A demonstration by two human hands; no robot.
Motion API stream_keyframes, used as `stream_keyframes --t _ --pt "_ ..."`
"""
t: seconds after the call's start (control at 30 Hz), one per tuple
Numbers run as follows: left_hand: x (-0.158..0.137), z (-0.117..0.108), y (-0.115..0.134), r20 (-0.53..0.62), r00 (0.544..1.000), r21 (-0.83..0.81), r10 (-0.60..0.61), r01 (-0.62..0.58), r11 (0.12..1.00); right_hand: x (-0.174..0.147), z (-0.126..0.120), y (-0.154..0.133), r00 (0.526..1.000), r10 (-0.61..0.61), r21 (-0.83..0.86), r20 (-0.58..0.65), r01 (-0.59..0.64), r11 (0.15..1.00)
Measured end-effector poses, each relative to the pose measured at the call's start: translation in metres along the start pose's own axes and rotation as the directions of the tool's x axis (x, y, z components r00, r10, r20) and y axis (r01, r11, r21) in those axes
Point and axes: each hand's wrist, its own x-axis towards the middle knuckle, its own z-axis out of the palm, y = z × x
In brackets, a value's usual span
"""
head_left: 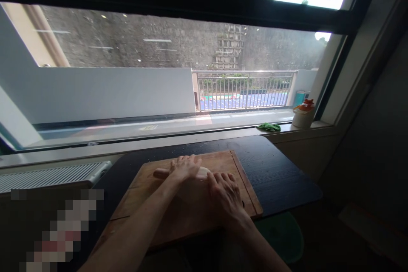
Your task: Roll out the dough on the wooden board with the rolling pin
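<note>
A wooden rolling pin (161, 173) lies crosswise on a wooden cutting board (178, 229), its left end sticking out bare. Pale dough (203, 173) shows on the pin's middle, between my hands; it looks wrapped around it, though most is covered. My left hand (186, 166) rests over the pin, fingers bent across its top. Over the right part is my right hand (225, 189), its fingers curled forward and its thumb side touching the dough. The pin's right end is hidden beneath that hand.
The board lies on a dark table (270, 174) below a wide window. On the sill are a green cloth (269, 127) and a white container with an orange top (303, 114). A radiator (54, 176) stands at left, and a green stool seat (282, 236) is below the table's right side.
</note>
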Motion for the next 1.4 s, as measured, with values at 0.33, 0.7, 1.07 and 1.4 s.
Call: stream_keyframes --t 0.33,0.7,1.07,1.4 --pt "0.032 -0.001 0.015 -0.095 0.995 -0.051 -0.024 0.019 0.999 0.015 -0.002 0.01 0.996 0.076 0.005 0.048 -0.076 0.997" --pt "-0.021 0.001 -0.006 -0.054 0.994 -0.094 -0.094 0.089 0.992 -0.02 -0.001 -0.015 0.998 0.044 0.02 -0.054 -0.043 0.999" --pt "0.032 0.003 0.012 -0.224 0.972 -0.057 -0.072 0.06 0.997 0.012 0.002 0.011 0.998 0.058 0.02 0.001 -0.058 0.998" --pt "0.017 0.001 0.009 -0.087 0.996 -0.001 -0.033 0.033 0.999 0.0 -0.001 -0.004 0.997 0.076 0.017 -0.003 -0.076 0.997"
